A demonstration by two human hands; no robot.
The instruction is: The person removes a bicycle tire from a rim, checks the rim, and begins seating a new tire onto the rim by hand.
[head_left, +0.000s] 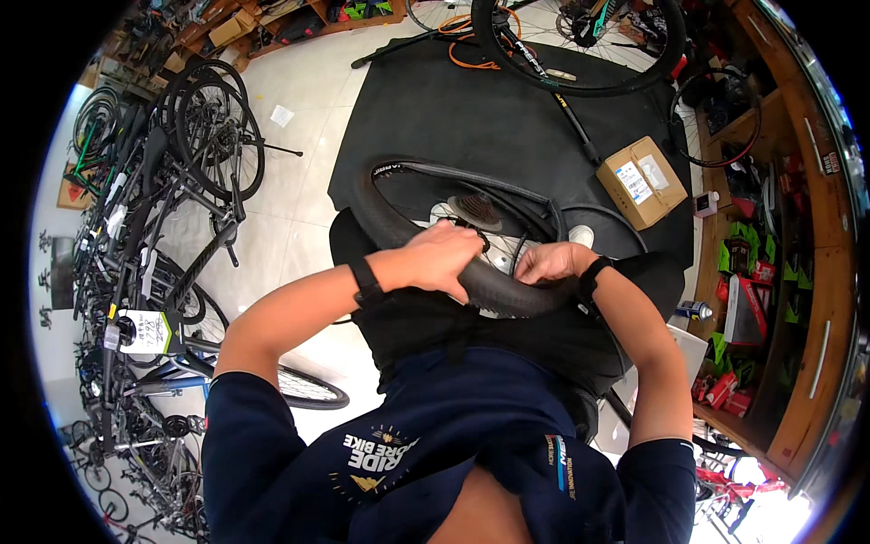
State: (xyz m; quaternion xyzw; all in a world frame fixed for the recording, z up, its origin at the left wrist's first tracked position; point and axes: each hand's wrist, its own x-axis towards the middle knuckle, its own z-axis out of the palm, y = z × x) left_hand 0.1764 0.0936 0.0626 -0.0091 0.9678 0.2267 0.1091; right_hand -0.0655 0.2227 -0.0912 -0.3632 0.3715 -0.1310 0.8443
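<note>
Head view. Nearest the camera, at the lower centre of the frame, a dark blue shirt with short sleeves is seen, both forearms rising from it toward the middle.

Left hand: at the centre of the frame, a black band on its wrist; the fingers are closed over the top of a black bicycle tyre, clamped on its near edge.

Right hand: just right of centre, likewise banded at the wrist; the fingers are curled and pressed onto the same tyre, gripping its lower arc. The two hands are set near each other along the tyre, not touching.

Tyre: held at the centre of the frame, above the lap, mounted about a spoked wheel whose hub and spokes are seen through the middle. A thinner black tube is seen looping out between the hands.

Beneath and beyond the wheel, a black mat is spread on pale floor tiles. A cardboard box lies at the mat's right edge. A second wheel lies at the upper centre. Bicycles are ranked along the left of the frame. Wooden shelves with packaged goods fill the right.
</note>
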